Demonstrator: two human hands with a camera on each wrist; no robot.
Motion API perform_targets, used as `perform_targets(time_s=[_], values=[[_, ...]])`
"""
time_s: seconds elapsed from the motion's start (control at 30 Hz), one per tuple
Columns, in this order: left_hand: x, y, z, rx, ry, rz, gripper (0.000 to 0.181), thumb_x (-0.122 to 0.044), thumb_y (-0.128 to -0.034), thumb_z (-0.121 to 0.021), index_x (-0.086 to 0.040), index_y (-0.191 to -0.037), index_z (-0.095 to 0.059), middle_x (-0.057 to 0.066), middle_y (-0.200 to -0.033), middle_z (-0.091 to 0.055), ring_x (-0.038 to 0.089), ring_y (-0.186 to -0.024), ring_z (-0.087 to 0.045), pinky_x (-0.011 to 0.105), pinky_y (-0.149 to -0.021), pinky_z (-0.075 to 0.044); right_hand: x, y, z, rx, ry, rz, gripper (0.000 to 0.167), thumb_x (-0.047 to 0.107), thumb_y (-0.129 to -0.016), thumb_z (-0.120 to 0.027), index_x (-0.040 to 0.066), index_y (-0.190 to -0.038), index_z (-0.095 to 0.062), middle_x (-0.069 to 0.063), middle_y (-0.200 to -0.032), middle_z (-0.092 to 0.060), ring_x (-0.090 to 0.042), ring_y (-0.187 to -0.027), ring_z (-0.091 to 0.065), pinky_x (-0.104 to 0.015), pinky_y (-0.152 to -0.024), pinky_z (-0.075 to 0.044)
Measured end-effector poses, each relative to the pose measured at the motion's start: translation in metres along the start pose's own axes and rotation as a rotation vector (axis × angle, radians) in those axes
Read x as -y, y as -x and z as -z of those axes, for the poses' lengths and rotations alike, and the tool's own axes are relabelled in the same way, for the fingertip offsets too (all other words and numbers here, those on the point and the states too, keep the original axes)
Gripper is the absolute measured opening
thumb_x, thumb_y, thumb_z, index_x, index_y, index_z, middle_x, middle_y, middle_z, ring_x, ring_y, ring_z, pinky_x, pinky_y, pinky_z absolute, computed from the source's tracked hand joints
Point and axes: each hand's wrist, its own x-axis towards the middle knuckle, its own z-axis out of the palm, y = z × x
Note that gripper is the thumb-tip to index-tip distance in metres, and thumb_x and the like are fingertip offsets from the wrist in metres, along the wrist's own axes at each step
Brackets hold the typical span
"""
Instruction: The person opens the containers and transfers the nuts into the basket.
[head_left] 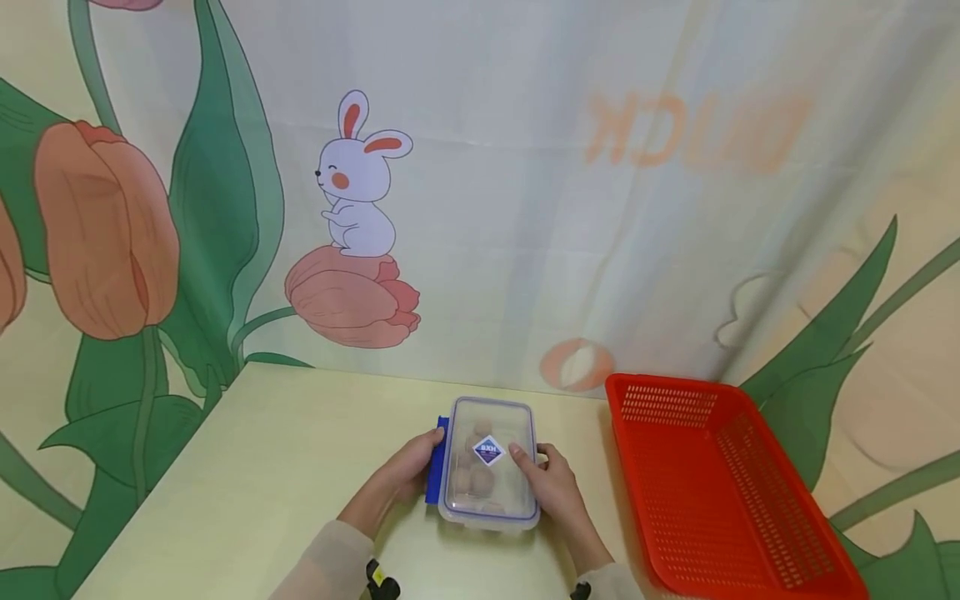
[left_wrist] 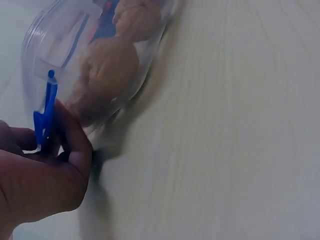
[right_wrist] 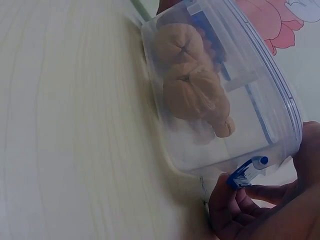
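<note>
A clear plastic food container [head_left: 510, 492] with a blue-lined lid sits between both hands at the table's middle. Several tan, wrinkled round lumps [right_wrist: 195, 95] show through its wall; their kind is unclear. On the left side a blue latch [head_left: 437, 471] sticks outward, pinched by the left hand [head_left: 407, 465] between thumb and curled fingers. The right hand [head_left: 553, 487] lays its thumb on the lid's right edge, while its curled fingers hold another blue latch [right_wrist: 246, 172], seen in the right wrist view. A diamond-shaped label [head_left: 489, 451] marks the lid.
To the right stands a red plastic basket [head_left: 645, 492] with slotted walls. The pale wood-grain table [head_left: 300, 467] reaches back to a curtain [head_left: 480, 208] printed with tulips and a rabbit.
</note>
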Motion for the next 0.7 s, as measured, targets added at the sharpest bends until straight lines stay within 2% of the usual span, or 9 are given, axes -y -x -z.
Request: perform_targets(time_s=[0.07,0.27,0.4,0.47,0.53,0.63,0.7], values=[[0.001,0.002,0.003,0.003,0.014,0.016,0.049,-0.031,-0.1167,-0.027,0.002,-0.151,-0.039,0.013,-0.111,-0.067,0.024,-0.095,-0.066,0.037,-0.078,-0.058,0.001,0.001,-0.001,-0.004,-0.002,0.001,0.088,0.068,-0.096,-0.066,-0.003,-0.147,-0.052,-0.013,-0.102,-0.064,-0.025,-0.088,-0.061,-0.037,-0.072,-0.055],[-0.004,0.008,0.004,-0.070,-0.109,0.003,0.052,-0.027,-0.1170,-0.030,0.009,-0.154,-0.035,0.022,-0.123,-0.063,0.030,-0.106,-0.065,0.045,-0.088,-0.059,0.003,0.003,-0.005,0.002,-0.002,-0.019,0.089,0.069,-0.095,-0.067,-0.002,-0.146,-0.052,-0.014,-0.102,-0.064,-0.025,-0.087,-0.061,-0.038,-0.072,-0.056],[-0.008,0.012,0.003,-0.201,-0.257,-0.039,0.047,-0.029,-0.1156,-0.040,0.007,-0.145,-0.045,0.022,-0.118,-0.063,0.029,-0.099,-0.065,0.042,-0.080,-0.061,0.003,0.005,-0.006,-0.011,0.016,-0.015,0.088,0.068,-0.095,-0.067,-0.003,-0.146,-0.053,-0.013,-0.102,-0.065,-0.025,-0.088,-0.061,-0.038,-0.073,-0.056],[-0.012,0.015,0.001,-0.284,-0.369,-0.082,0.043,-0.029,-0.1132,-0.048,0.005,-0.138,-0.052,0.019,-0.112,-0.064,0.027,-0.090,-0.066,0.039,-0.071,-0.061,0.003,0.006,-0.006,-0.046,0.043,0.008,0.086,0.066,-0.095,-0.068,-0.004,-0.143,-0.056,-0.014,-0.101,-0.065,-0.025,-0.087,-0.061,-0.038,-0.072,-0.055],[-0.018,0.018,-0.002,-0.355,-0.520,-0.155,0.044,-0.029,-0.1094,-0.056,0.006,-0.136,-0.057,0.017,-0.109,-0.066,0.023,-0.085,-0.065,0.036,-0.069,-0.060,0.004,0.006,-0.007,-0.105,0.099,0.042,0.083,0.066,-0.094,-0.070,-0.003,-0.139,-0.059,-0.014,-0.102,-0.063,-0.026,-0.089,-0.059,-0.037,-0.073,-0.052],[-0.027,0.024,-0.009,-0.375,-0.645,-0.242,0.045,-0.026,-0.1048,-0.064,0.009,-0.133,-0.060,0.016,-0.103,-0.069,0.022,-0.073,-0.067,0.035,-0.063,-0.060,0.006,0.006,-0.004,-0.197,0.191,0.103,0.078,0.064,-0.092,-0.073,-0.001,-0.133,-0.063,-0.015,-0.104,-0.060,-0.028,-0.091,-0.058,-0.039,-0.072,-0.049],[-0.031,0.029,-0.013,-0.340,-0.674,-0.267,0.047,-0.025,-0.1035,-0.067,0.011,-0.133,-0.060,0.015,-0.101,-0.068,0.021,-0.070,-0.068,0.033,-0.061,-0.060,0.009,0.008,-0.001,-0.225,0.229,0.131,0.074,0.063,-0.093,-0.074,0.000,-0.131,-0.063,-0.015,-0.105,-0.057,-0.028,-0.091,-0.057,-0.039,-0.072,-0.047]])
